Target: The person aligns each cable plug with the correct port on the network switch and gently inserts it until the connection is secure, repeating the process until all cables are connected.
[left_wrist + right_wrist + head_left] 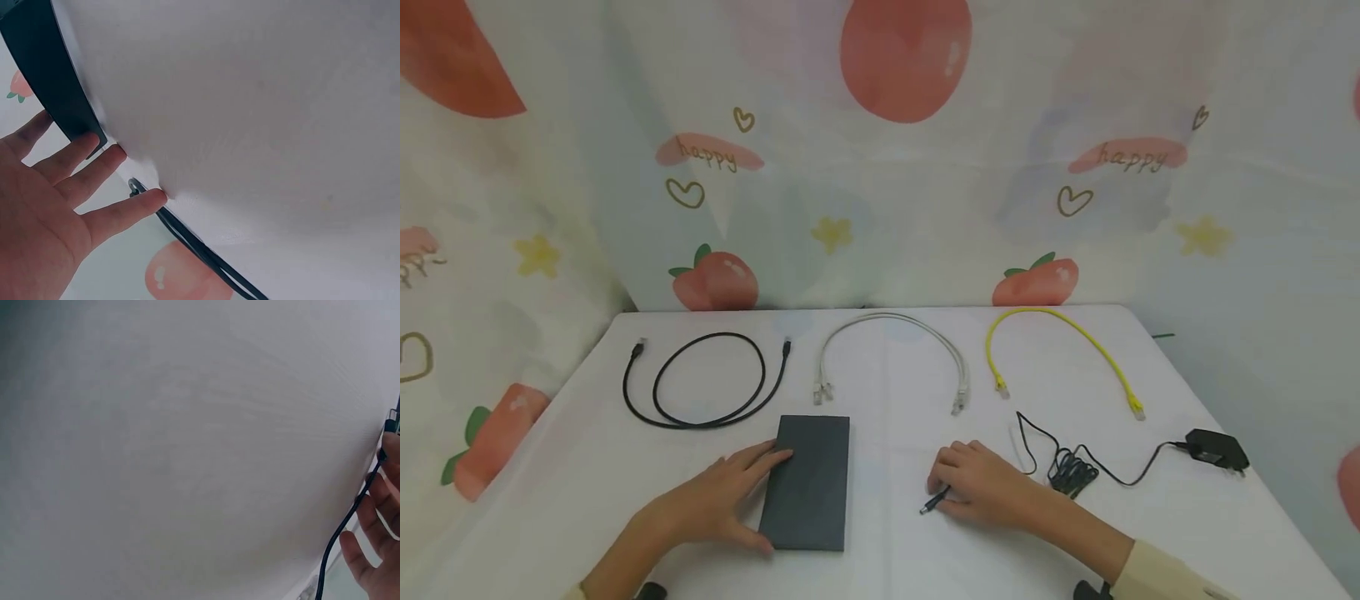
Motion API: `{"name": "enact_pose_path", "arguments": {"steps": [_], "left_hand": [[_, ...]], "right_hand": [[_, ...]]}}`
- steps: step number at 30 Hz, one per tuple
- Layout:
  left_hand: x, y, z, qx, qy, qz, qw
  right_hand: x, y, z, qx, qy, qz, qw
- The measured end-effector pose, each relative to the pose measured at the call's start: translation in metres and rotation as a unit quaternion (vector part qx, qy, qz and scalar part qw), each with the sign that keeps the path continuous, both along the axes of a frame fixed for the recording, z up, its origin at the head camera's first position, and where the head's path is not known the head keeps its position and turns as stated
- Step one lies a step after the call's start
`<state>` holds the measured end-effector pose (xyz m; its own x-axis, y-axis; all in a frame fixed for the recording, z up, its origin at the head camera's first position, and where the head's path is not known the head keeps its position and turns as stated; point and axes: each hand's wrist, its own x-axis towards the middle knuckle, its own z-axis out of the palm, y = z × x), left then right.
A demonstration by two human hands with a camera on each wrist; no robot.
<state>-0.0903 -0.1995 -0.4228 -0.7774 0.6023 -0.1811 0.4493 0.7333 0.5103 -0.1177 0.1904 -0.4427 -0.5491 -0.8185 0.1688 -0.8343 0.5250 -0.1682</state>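
A flat dark grey rectangular box [808,483] lies on the white table in the head view. My left hand [718,500] is at its left side, fingers spread and fairly straight, a fingertip on its upper left edge and the thumb by its lower left corner. In the left wrist view, fingertips touch the box [47,62]. To the right of the box, my right hand [981,487] pinches the black barrel plug [934,501] of a power adapter between thumb and fingers. The plug's tip points left toward the box. From it, the thin cord [337,534] trails past the fingers in the right wrist view.
The power adapter [1217,450] sits at the right edge with its bundled cord [1072,473]. Along the back lie a looped black cable [763,367], a whitish-grey network cable [891,317] and a yellow network cable [1082,329]. A patterned cloth [925,208] hangs behind.
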Motion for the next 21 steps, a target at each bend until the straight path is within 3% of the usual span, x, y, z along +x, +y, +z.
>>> {"name": "enact_pose_path", "arguments": {"steps": [8,17,21], "left_hand": [[0.001,0.002,0.000,0.002,-0.009,0.010,0.9999],[0.002,0.002,0.003,0.011,-0.023,0.023,0.9994],[0.000,0.003,0.001,0.007,-0.029,0.023,0.9993]], "right_hand": [[-0.001,-0.001,0.000,-0.010,-0.005,0.019,1.000],[-0.002,-0.010,0.007,-0.021,-0.078,-0.057,0.995],[-0.004,-0.015,0.010,-0.032,-0.086,-0.084,0.992]]}}
